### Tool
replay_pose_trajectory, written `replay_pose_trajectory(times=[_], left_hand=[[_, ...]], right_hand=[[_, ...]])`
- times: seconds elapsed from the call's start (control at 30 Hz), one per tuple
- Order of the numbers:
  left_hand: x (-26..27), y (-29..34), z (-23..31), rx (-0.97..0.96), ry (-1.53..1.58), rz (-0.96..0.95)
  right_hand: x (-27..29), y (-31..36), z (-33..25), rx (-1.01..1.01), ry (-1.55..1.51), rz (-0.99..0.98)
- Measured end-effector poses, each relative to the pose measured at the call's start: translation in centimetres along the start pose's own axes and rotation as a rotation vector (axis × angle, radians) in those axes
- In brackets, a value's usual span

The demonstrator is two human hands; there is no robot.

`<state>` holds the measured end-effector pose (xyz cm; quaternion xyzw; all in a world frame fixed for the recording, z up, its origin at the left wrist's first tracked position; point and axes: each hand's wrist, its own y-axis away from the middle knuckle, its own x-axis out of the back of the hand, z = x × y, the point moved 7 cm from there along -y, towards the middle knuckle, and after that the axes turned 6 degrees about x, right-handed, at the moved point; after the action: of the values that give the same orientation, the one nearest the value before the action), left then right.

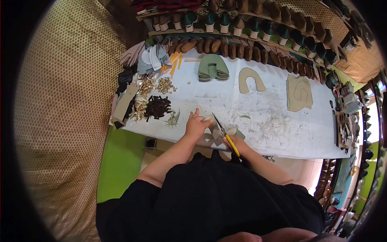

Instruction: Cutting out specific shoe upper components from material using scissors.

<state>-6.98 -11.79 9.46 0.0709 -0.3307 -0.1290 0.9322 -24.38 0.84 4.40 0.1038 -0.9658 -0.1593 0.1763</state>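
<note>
Near the table's front edge, my right hand is closed round a pair of scissors with yellow handles, their dark blades pointing up and left. My left hand pinches a pale, thin curved piece of sheet material beside the blades; its index finger sticks up. More of the pale material shows by the right hand, with a grey-green piece next to it. How these pieces join is partly hidden by the hands. A small green sliver lies beyond the scissors, and thin green trimmings lie left of my left hand.
On the white-covered table are stacked green U-shaped pieces, a beige U-shape and a beige sheet. Dark brown bits and gold bits are heaped left. Shoe lasts line the back.
</note>
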Motion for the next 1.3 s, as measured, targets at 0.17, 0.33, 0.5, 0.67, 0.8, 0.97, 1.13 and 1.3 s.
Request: replay_pose_trajectory(times=[0.17,0.33,0.5,0.67,0.8,0.97,1.13,1.3], left_hand=[[0.6,0.2,0.7,-0.043,-0.020,-0.033],[0.9,0.3,1.4,-0.101,-0.004,-0.025],[1.0,0.4,2.8,-0.115,-0.062,-0.027],[1.0,0.5,4.9,-0.146,-0.070,-0.018],[0.9,0.9,6.3,-0.144,-0.036,-0.012],[1.0,1.0,7.4,-0.152,-0.054,0.032],[1.3,1.0,6.3,-0.156,-0.061,0.068],[3.7,0.8,3.5,-0.020,-0.496,0.123]], right_hand=[[0.4,0.7,-2.0,0.102,-0.175,-0.044],[0.9,0.5,-1.5,0.076,-0.131,-0.080],[2.7,1.0,-3.9,0.113,-0.023,-0.046],[4.7,1.2,-4.3,0.035,0.033,-0.055],[6.1,0.8,-4.5,0.085,0.114,-0.044],[7.9,0.2,-4.5,0.128,0.295,-0.022],[9.3,0.1,-2.9,-0.108,0.185,-0.061],[12.0,-0.9,-3.6,0.028,0.406,-0.038]])
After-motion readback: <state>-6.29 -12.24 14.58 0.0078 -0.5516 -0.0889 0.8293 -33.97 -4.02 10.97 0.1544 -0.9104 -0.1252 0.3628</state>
